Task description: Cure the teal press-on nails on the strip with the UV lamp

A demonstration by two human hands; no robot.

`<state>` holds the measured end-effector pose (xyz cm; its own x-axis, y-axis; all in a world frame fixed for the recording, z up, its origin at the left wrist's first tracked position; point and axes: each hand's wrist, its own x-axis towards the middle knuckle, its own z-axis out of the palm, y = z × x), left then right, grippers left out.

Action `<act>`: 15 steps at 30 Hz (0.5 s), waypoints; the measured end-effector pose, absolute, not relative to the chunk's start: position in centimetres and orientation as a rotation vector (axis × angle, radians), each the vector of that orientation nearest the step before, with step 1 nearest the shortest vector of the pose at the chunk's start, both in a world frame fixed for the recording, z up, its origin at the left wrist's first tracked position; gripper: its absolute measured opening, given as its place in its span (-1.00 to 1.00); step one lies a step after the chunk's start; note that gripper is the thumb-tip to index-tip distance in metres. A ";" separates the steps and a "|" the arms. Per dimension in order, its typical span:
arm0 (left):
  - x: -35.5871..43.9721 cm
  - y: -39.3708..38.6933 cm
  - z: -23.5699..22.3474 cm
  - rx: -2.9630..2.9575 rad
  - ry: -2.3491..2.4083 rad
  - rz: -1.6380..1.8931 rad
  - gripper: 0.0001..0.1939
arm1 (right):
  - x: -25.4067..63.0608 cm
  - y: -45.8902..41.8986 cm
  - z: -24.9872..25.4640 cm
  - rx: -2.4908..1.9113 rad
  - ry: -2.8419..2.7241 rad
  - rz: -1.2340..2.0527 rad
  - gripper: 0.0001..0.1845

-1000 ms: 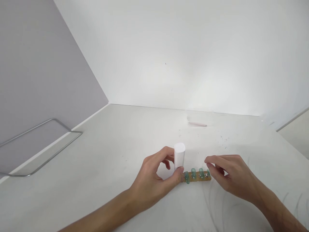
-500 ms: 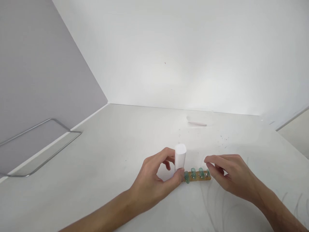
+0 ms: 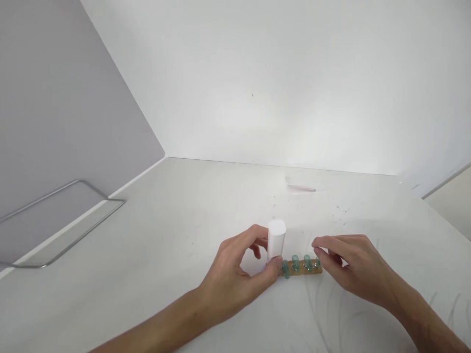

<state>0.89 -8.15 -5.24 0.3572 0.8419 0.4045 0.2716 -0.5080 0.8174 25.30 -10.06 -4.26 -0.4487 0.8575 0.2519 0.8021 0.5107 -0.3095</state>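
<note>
My left hand (image 3: 241,267) has its fingers curled around an upright white rounded block (image 3: 276,238), thumb at its base. That thumb also lies at the left end of a narrow brown strip (image 3: 301,271) on the table. Along the strip sit several glossy green translucent pieces (image 3: 295,263), shaped like false nails, with small shiny silver balls (image 3: 315,266) between them. At the strip's right end, my right hand (image 3: 346,257) has thumb and index finger close together by the last green piece (image 3: 318,263). Whatever is in that pinch is too small or hidden to make out.
A slim pink stick (image 3: 301,188) lies farther back on the white table (image 3: 184,211), close to the back wall. Small dark specks (image 3: 342,209) are scattered right of it. A bent metal wire frame (image 3: 83,230) stands at the left edge.
Both hands keep nearly the same pose. The whole view has shifted very slightly; nothing is clearly taken up or let go.
</note>
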 end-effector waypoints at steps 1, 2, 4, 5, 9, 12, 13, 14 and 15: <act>0.9 -8.2 -5.3 1.974 0.963 1.126 -0.82 | 25.3 -10.1 -4.3 -1.380 -2.386 0.207 -0.78; 0.9 -8.2 -5.3 1.976 0.962 1.131 -0.82 | 25.3 -10.1 -4.2 -1.386 -2.388 0.209 -0.78; 0.8 -8.2 -5.3 1.979 0.963 1.136 -0.81 | 25.2 -10.2 -4.1 -1.390 -2.387 0.206 -0.78; 0.8 -8.2 -5.3 1.979 0.964 1.134 -0.81 | 25.2 -10.2 -4.1 -1.389 -2.385 0.202 -0.78; 0.8 -8.2 -5.3 1.984 0.973 1.125 -0.81 | 25.1 -10.3 -4.0 -1.388 -2.384 0.202 -0.76; 0.8 -8.1 -5.3 1.986 0.966 1.126 -0.81 | 25.1 -10.3 -4.0 -1.390 -2.387 0.201 -0.76; 0.8 -8.1 -5.3 1.984 0.963 1.127 -0.80 | 25.2 -10.3 -4.0 -1.390 -2.389 0.200 -0.75; 0.9 -8.1 -5.3 1.981 0.961 1.128 -0.80 | 25.2 -10.3 -4.0 -1.389 -2.394 0.198 -0.75; 0.9 -8.1 -5.3 1.979 0.959 1.131 -0.80 | 25.2 -10.3 -4.0 -1.387 -2.398 0.194 -0.74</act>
<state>0.87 -8.05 -5.30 0.3585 0.8373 0.4127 0.2706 -0.5163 0.8125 25.19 -10.27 -4.04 -0.4514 0.8593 0.2405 0.8096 0.5077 -0.2946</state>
